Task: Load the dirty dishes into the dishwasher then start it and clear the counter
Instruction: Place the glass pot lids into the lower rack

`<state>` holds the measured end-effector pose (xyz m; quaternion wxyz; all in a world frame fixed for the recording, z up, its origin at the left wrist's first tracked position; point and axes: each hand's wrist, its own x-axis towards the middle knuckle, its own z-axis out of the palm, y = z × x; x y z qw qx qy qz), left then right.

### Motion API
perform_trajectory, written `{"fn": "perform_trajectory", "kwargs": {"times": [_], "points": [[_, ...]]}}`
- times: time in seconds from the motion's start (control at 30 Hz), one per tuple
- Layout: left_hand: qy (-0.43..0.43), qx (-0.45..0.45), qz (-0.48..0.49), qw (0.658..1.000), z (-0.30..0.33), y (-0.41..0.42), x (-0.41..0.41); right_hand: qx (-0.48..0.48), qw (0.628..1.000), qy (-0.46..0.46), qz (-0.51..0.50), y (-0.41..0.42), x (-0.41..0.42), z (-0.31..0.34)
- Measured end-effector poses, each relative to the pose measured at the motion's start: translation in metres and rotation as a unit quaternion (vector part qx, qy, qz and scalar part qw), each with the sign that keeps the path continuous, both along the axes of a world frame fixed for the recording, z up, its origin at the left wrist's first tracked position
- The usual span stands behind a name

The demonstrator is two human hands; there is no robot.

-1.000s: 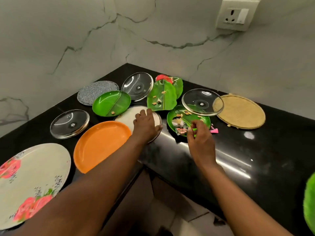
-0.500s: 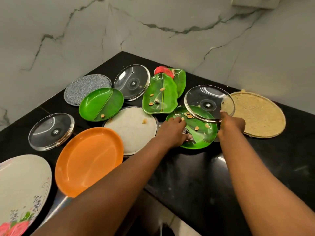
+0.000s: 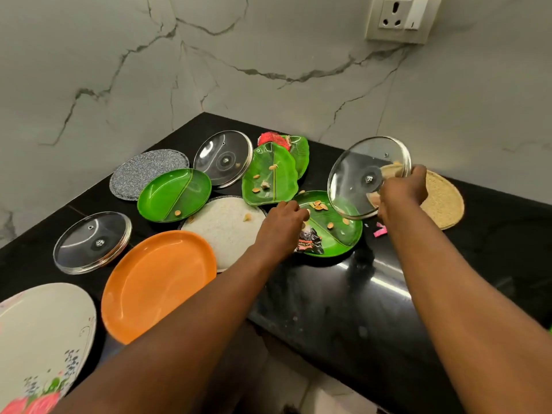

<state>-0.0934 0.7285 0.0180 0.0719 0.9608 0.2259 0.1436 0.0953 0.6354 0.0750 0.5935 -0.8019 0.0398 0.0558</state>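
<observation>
My right hand (image 3: 401,192) had lifted the glass lid (image 3: 363,171) off the round green plate (image 3: 331,228); half a second before, that lid lay flat across the plate's far edge. Now it was tilted up on its rim at about two o'clock from the plate, my fingers curled round its right edge. That uncovered the scraps and the crumpled wrapper (image 3: 309,242) on the plate, so I judged the plate could be cleared and carried off next.

My left hand (image 3: 280,225) sat on the plate's near-left rim at nine o'clock, fingers bent over it; whether it truly gripped the rim I could not tell. A second before, that hand was resting on the white plate (image 3: 224,225) instead.

The other dishes lay untouched on the worktop (image 3: 328,309): the orange plate (image 3: 155,282) at seven o'clock, the leaf-shaped plate (image 3: 268,177) at eleven, the woven mat (image 3: 442,198) at three. No dishwasher was in view, and loading had hardly begun.
</observation>
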Motion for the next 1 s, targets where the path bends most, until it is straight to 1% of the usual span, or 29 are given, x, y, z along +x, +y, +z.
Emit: {"fn": "perform_trajectory", "kwargs": {"times": [0.03, 0.07, 0.1, 0.13, 0.17, 0.2, 0.3, 0.37, 0.5, 0.6, 0.7, 0.8, 0.87, 1.0], "points": [[-0.004, 0.000, 0.002, 1.000, 0.002, -0.005, -0.005, -0.057, 0.991, -0.114, 0.049, -0.010, -0.009, -0.001], [-0.007, 0.001, 0.001, 1.000, 0.003, -0.011, -0.011, -0.088, 0.971, -0.196, 0.104, -0.022, -0.021, -0.001], [-0.009, 0.000, -0.002, 1.000, 0.005, -0.017, -0.016, -0.106, 0.950, -0.258, 0.142, -0.033, -0.032, 0.000], [-0.014, -0.002, -0.005, 1.000, 0.006, -0.026, -0.024, -0.117, 0.931, -0.310, 0.154, -0.045, -0.045, 0.001], [-0.020, -0.006, -0.007, 1.000, 0.008, -0.034, -0.031, -0.113, 0.922, -0.339, 0.148, -0.055, -0.058, 0.002], [-0.028, -0.014, -0.008, 0.999, 0.008, -0.046, -0.041, -0.093, 0.924, -0.349, 0.129, -0.068, -0.075, 0.003], [-0.034, -0.034, -0.021, 0.999, 0.010, -0.083, -0.072, -0.022, 0.948, -0.310, 0.065, -0.113, -0.122, 0.006], [-0.024, -0.034, -0.031, 0.999, 0.009, -0.112, -0.098, -0.027, 0.956, -0.291, 0.042, -0.153, -0.159, 0.005], [-0.012, -0.062, -0.046, 0.997, 0.008, -0.180, -0.151, -0.032, 0.953, -0.300, 0.016, -0.237, -0.232, -0.011], [0.016, -0.042, -0.086, 0.995, 0.001, -0.234, -0.189, -0.029, 0.961, -0.277, -0.004, -0.306, -0.292, -0.032], [0.063, -0.035, -0.117, 0.990, -0.016, -0.291, -0.218, -0.069, 0.970, -0.233, -0.030, -0.390, -0.357, -0.054], [0.150, -0.023, -0.152, 0.977, -0.043, -0.350, -0.238, -0.124, 0.972, -0.191, -0.056, -0.472, -0.411, -0.077], [0.206, -0.002, -0.188, 0.960, -0.061, -0.395, -0.245, -0.133, 0.977, -0.148, -0.071, -0.527, -0.438, -0.096], [0.265, -0.026, -0.247, 0.932, -0.096, -0.489, -0.243, -0.118, 0.981, -0.070, -0.134, -0.630, -0.477, -0.131]]}}
